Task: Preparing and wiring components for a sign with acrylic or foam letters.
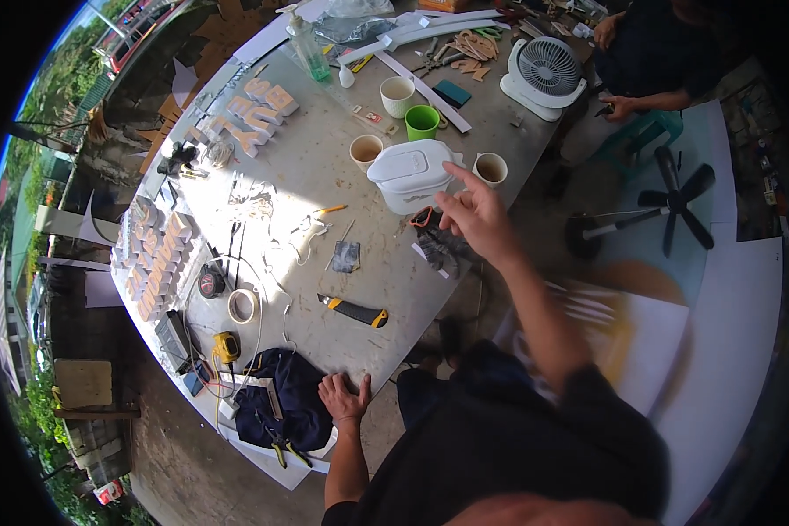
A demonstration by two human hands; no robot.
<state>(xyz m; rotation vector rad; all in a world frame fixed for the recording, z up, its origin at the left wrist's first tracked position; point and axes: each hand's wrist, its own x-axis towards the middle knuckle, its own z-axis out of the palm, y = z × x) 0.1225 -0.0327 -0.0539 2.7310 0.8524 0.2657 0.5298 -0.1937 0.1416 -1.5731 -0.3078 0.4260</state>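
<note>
My left hand [344, 397] lies flat on the near edge of the metal table, fingers spread, beside a dark blue cloth [280, 399]. My right hand [477, 212] is raised over the table's right edge, index finger and thumb stretched out, with nothing seen in it. Its fingertip is nearest to a white lidded container [409, 180]; whether they touch I cannot tell. Around the container stand a green cup [422, 122], a white textured cup [397, 95] and two cups with brown insides, one of them a cup [490, 169] behind my right hand.
A yellow-black utility knife [356, 311], a tape roll [243, 306] and a yellow power tool [227, 347] lie nearer me. Cut-out block letters [158, 254] line the left side. A white fan [545, 74] stands far right, near a seated person [657, 53]. A black-bladed fan [675, 202] is at right.
</note>
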